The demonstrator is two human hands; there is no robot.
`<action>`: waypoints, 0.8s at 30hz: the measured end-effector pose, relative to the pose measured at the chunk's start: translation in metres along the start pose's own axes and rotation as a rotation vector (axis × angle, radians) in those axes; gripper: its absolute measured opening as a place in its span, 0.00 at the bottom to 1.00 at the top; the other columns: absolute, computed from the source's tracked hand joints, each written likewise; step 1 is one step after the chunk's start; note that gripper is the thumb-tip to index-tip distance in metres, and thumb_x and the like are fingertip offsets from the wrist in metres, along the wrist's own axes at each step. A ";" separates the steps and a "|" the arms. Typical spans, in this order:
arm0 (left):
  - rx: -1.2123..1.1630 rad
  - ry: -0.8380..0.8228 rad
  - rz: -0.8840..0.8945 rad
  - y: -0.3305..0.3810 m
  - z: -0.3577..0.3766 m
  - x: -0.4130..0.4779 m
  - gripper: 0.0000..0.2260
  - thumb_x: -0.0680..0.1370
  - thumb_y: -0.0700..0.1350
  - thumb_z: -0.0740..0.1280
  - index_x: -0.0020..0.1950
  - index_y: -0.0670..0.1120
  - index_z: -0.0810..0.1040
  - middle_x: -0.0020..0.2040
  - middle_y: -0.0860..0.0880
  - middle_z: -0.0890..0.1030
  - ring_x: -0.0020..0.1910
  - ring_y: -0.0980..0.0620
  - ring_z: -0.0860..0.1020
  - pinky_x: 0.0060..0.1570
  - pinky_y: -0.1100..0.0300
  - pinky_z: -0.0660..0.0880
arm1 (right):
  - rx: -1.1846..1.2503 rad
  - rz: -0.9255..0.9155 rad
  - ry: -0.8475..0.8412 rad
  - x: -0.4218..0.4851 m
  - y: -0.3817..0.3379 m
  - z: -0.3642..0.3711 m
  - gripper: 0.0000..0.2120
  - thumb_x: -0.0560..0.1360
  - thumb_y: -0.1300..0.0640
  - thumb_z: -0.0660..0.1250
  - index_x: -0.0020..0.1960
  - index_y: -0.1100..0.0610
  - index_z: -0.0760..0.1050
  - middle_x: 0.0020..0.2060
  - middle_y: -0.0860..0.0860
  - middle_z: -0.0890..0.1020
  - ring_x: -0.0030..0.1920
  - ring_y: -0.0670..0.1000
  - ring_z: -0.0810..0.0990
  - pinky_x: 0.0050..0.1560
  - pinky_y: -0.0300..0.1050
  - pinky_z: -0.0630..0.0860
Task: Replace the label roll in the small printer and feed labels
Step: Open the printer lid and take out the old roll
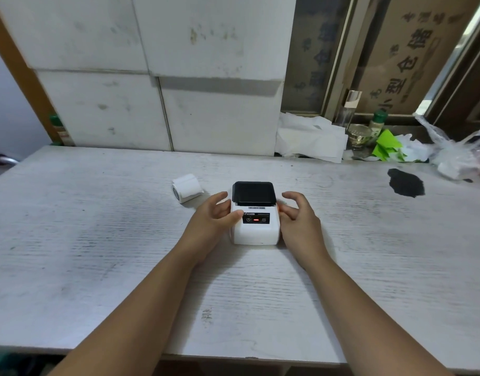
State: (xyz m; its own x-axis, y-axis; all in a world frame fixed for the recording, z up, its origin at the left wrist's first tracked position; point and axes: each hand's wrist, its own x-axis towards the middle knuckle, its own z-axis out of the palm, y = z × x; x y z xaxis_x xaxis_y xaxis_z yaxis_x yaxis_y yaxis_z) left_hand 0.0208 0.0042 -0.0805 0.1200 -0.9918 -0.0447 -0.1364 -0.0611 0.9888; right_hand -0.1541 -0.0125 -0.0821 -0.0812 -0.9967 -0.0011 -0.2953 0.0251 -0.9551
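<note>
A small white printer (256, 229) with a black lid stands mid-table, lid down, a red light on its front panel. My left hand (215, 217) rests against its left side with the thumb on the top front edge. Beside the printer's right side, my right hand (298, 214) has its fingers spread and curled, touching or almost touching the case. A white label roll (186, 188) lies on its side on the table, just behind and left of the printer, apart from both hands.
The white wood-grain table (97, 240) runs to a white tiled wall. At the back right lie crumpled paper (309, 139), a glass jar (358, 135), green paper (386, 146) and plastic bags (456, 150). A black patch (405, 182) marks the table's right side.
</note>
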 end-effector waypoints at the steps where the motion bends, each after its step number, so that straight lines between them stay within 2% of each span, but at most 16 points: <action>1: -0.008 0.018 -0.002 0.000 0.000 0.000 0.26 0.74 0.45 0.71 0.69 0.49 0.67 0.64 0.50 0.77 0.57 0.59 0.77 0.43 0.73 0.73 | -0.009 -0.008 0.022 0.000 0.000 0.000 0.11 0.77 0.60 0.60 0.57 0.48 0.72 0.50 0.44 0.84 0.44 0.45 0.81 0.37 0.39 0.76; 3: 0.006 0.033 -0.004 0.000 -0.001 0.001 0.23 0.73 0.47 0.71 0.66 0.51 0.70 0.61 0.51 0.78 0.56 0.59 0.78 0.44 0.72 0.72 | -0.029 -0.031 0.063 0.001 0.000 0.002 0.05 0.77 0.58 0.61 0.49 0.52 0.74 0.45 0.46 0.84 0.41 0.48 0.80 0.38 0.39 0.72; 6: 0.108 0.028 0.025 0.001 -0.001 0.003 0.17 0.74 0.49 0.70 0.62 0.49 0.76 0.57 0.52 0.80 0.53 0.61 0.78 0.40 0.78 0.71 | -0.016 -0.039 0.082 0.001 0.000 0.002 0.05 0.76 0.56 0.63 0.45 0.54 0.77 0.41 0.47 0.83 0.44 0.48 0.80 0.40 0.37 0.71; 8: 0.161 0.043 0.034 0.001 -0.001 0.003 0.15 0.73 0.51 0.70 0.59 0.50 0.79 0.54 0.54 0.82 0.50 0.64 0.79 0.39 0.78 0.71 | -0.006 -0.035 0.076 0.001 -0.001 0.002 0.05 0.76 0.55 0.64 0.44 0.55 0.77 0.41 0.48 0.83 0.44 0.48 0.79 0.40 0.38 0.71; 12: 0.150 0.074 0.023 -0.003 -0.001 0.005 0.12 0.72 0.52 0.71 0.53 0.50 0.80 0.49 0.57 0.83 0.48 0.62 0.80 0.47 0.67 0.73 | 0.030 -0.049 0.080 0.001 -0.001 0.002 0.05 0.74 0.55 0.65 0.43 0.55 0.79 0.40 0.48 0.83 0.42 0.46 0.79 0.40 0.34 0.71; 14: 0.118 0.068 0.026 -0.001 0.000 0.004 0.11 0.73 0.50 0.71 0.54 0.50 0.79 0.48 0.59 0.82 0.46 0.64 0.79 0.44 0.69 0.73 | 0.052 -0.053 0.059 0.002 0.000 0.002 0.05 0.74 0.56 0.66 0.46 0.55 0.81 0.43 0.47 0.84 0.45 0.45 0.80 0.45 0.32 0.73; 17: 0.081 0.041 0.063 -0.002 0.002 0.006 0.13 0.73 0.47 0.71 0.57 0.50 0.78 0.49 0.61 0.80 0.49 0.66 0.78 0.47 0.70 0.73 | 0.092 -0.053 0.031 0.002 0.000 0.003 0.10 0.75 0.57 0.65 0.55 0.53 0.80 0.53 0.49 0.83 0.54 0.47 0.80 0.57 0.42 0.76; 20: 0.083 0.013 0.088 -0.002 0.003 0.008 0.13 0.74 0.46 0.70 0.58 0.55 0.77 0.51 0.60 0.80 0.49 0.65 0.78 0.52 0.65 0.73 | 0.120 -0.085 0.005 0.004 -0.004 0.003 0.17 0.76 0.63 0.62 0.61 0.48 0.75 0.50 0.45 0.80 0.53 0.47 0.79 0.52 0.37 0.74; 22: 0.096 -0.003 0.119 -0.001 0.003 0.007 0.16 0.74 0.46 0.69 0.61 0.57 0.74 0.54 0.59 0.77 0.51 0.63 0.77 0.51 0.65 0.73 | 0.140 -0.103 -0.039 0.004 -0.007 0.000 0.23 0.75 0.65 0.59 0.64 0.45 0.72 0.47 0.43 0.78 0.50 0.45 0.79 0.47 0.32 0.73; 24: 0.142 -0.031 0.182 -0.003 0.006 0.005 0.20 0.75 0.47 0.68 0.66 0.58 0.70 0.57 0.58 0.74 0.53 0.62 0.75 0.48 0.68 0.71 | 0.128 -0.099 -0.076 0.008 -0.008 -0.001 0.26 0.75 0.66 0.57 0.68 0.43 0.70 0.52 0.45 0.79 0.52 0.42 0.78 0.51 0.33 0.75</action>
State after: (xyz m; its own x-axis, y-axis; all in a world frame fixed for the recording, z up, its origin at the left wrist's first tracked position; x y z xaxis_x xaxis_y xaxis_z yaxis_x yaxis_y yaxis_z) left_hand 0.0163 -0.0010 -0.0846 0.0503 -0.9908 0.1260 -0.2904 0.1062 0.9510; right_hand -0.1538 -0.0202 -0.0740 0.0163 -0.9969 0.0774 -0.1745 -0.0791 -0.9815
